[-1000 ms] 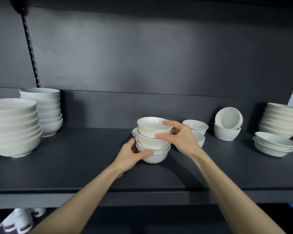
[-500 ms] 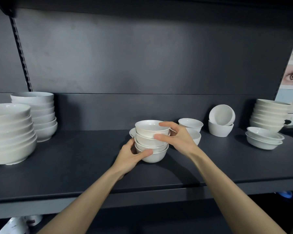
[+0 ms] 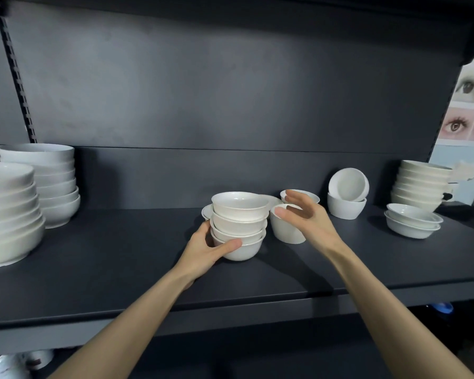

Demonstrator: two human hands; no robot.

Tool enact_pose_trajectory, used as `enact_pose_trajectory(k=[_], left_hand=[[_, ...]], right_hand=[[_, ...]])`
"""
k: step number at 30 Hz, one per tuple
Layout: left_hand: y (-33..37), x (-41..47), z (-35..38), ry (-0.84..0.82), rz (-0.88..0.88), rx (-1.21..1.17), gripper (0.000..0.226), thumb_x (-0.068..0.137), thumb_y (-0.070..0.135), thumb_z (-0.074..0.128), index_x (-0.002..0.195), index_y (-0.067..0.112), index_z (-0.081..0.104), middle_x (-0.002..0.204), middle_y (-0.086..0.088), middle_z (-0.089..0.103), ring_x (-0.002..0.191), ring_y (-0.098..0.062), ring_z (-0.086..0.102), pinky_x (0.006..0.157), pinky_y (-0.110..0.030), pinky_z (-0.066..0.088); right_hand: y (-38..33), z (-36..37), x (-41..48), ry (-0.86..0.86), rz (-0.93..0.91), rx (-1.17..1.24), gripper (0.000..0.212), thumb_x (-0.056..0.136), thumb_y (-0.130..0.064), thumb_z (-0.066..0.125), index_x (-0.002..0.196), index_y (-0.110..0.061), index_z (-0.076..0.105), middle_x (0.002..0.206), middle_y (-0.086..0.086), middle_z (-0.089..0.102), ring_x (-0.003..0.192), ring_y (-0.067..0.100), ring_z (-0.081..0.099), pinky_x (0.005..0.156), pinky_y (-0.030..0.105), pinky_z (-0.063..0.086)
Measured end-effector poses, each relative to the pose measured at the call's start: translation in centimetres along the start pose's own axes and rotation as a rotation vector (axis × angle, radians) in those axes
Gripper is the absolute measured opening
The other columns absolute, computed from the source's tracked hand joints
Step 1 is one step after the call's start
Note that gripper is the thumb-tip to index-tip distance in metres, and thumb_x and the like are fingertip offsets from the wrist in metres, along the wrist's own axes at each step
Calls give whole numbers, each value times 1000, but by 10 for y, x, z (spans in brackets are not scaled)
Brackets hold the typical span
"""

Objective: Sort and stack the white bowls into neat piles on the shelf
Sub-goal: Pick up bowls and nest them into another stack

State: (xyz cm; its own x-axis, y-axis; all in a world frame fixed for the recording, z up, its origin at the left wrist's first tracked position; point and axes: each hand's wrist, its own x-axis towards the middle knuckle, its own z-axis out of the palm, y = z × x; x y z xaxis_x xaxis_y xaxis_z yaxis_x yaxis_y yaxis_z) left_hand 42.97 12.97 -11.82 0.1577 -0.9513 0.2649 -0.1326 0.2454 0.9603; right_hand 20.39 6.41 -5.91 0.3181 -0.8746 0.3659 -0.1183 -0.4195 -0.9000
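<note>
A pile of several small white bowls point(image 3: 239, 222) stands mid-shelf on the dark shelf point(image 3: 121, 269). My left hand point(image 3: 207, 248) grips the bottom bowl of that pile, thumb across its front. My right hand point(image 3: 305, 217) hovers open, fingers spread, just right of the pile and over a single small white bowl point(image 3: 286, 228). Behind it sits another small bowl point(image 3: 311, 196), partly hidden by my fingers. A flat saucer point(image 3: 271, 199) peeks out behind the pile.
Two tall stacks of larger bowls, front point(image 3: 8, 214) and rear point(image 3: 52, 184), stand at the left. At right, a tilted bowl rests in another point(image 3: 346, 198), with a stack of shallow dishes point(image 3: 412, 224) and a tall stack point(image 3: 419, 184) beyond. More crockery point(image 3: 8, 365) sits below.
My right hand let go of the top bowl of the pile and moved right, opening over the single bowl. My left hand stays on the pile's base.
</note>
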Motion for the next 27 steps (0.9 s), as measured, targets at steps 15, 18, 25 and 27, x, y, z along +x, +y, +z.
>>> enact_pose_trajectory(k=[15,18,25,27], left_hand=[[14,-5,12,107,-60,162,82,46,23,92,117,21,52,110,11,66,105,-4,62,81,-15,50],[17,-6,13,150,-73,185,75,48,14,93,113,17,56,104,8,69,99,-8,65,77,-14,52],[20,-21,-6,263,-85,228,77,39,21,94,109,18,62,100,7,74,93,-5,68,80,-21,53],[22,-24,-22,310,-82,239,69,48,8,94,109,16,63,100,5,74,92,-5,69,77,-19,53]], right_hand=[[11,14,9,-236,18,119,54,80,-13,76,128,-19,53,120,-3,64,97,-3,65,76,12,52],[12,20,15,-297,-9,164,42,80,-5,74,112,-28,60,109,-5,70,92,2,67,73,17,53],[13,43,26,-340,-4,197,56,75,-10,80,126,-14,58,112,-2,70,90,9,70,77,28,58],[7,59,34,-369,-9,185,55,73,-15,82,123,-20,60,114,-4,69,94,8,69,81,32,58]])
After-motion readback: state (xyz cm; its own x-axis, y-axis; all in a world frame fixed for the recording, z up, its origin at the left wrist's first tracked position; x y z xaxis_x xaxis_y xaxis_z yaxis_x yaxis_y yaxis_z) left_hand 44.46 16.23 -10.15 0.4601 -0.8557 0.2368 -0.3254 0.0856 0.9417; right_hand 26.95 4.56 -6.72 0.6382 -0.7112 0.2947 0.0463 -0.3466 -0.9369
